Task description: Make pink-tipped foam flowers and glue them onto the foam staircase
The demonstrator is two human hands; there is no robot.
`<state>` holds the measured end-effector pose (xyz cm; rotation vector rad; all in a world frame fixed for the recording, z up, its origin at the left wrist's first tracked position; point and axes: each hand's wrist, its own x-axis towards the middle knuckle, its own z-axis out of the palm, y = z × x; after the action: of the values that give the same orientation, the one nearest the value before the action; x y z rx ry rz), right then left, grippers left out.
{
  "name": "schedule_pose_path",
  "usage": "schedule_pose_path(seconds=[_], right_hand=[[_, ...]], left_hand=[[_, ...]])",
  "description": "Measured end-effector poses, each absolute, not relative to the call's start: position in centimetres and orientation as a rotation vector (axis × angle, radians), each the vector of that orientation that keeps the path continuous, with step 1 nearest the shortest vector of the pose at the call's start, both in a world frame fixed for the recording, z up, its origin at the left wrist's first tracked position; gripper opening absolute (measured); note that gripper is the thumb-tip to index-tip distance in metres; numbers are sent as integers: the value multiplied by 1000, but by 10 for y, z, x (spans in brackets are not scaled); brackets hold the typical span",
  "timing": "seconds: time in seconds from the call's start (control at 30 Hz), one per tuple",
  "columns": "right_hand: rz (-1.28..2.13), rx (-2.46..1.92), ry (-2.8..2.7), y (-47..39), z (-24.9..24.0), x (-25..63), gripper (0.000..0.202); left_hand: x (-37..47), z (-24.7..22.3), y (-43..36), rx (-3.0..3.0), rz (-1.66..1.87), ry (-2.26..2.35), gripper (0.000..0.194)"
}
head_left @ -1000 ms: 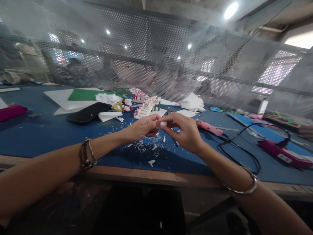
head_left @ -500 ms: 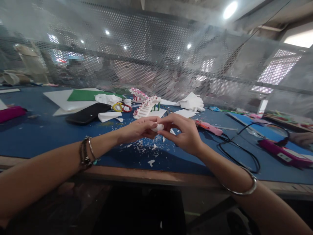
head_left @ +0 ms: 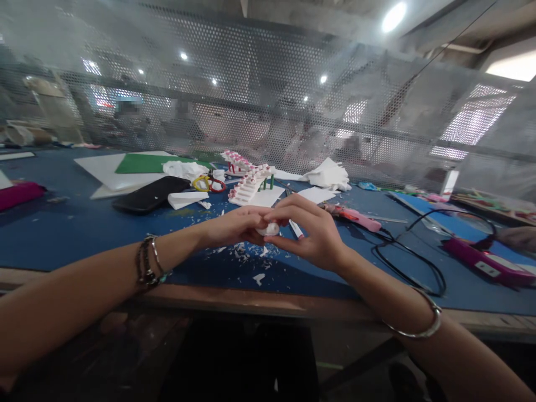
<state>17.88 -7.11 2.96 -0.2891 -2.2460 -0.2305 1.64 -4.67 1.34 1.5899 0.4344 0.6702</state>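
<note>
Indoor scene, moderately dim | round ceiling lamp (head_left: 394, 17) and window (head_left: 513, 64) at upper right, both overexposed | small bright points behind a hazy mesh screen (head_left: 234, 84) | soft dark shadow on the blue table (head_left: 84, 234) beneath the hands | area below table edge nearly black | background blurred; wide-angle stretching toward the margins; pixelated patches at left

Model stairs (head_left: 249, 185): matt white, edges uneven; material unclear. Left of them, scissors (head_left: 209, 183) with smooth plastic handles; beyond, black case (head_left: 151, 195), smooth, low sheen, and green sheet (head_left: 144, 162), flat, matt. Nearer than stairs: white piece (head_left: 270, 229), soft-looking, matt; table edge (head_left: 259, 297), worn wood, faint shine. Right of stairs: crumpled white wad (head_left: 329, 175), paper or cloth; power strip (head_left: 486, 263), magenta plastic, slightly glossy; bangle (head_left: 435, 324), polished metal.
</note>
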Motion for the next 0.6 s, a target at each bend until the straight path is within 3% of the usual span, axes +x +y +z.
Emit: schedule_pose_path(seconds=[0.4, 0.6], right_hand=[[-186, -353, -2218, -72, 29, 178, 5], [-228, -454, -2217, -68, 31, 180, 17]], left_hand=[[14, 13, -41, 1725, 724, 341, 16], [10, 19, -39, 2456, 915, 477, 18]])
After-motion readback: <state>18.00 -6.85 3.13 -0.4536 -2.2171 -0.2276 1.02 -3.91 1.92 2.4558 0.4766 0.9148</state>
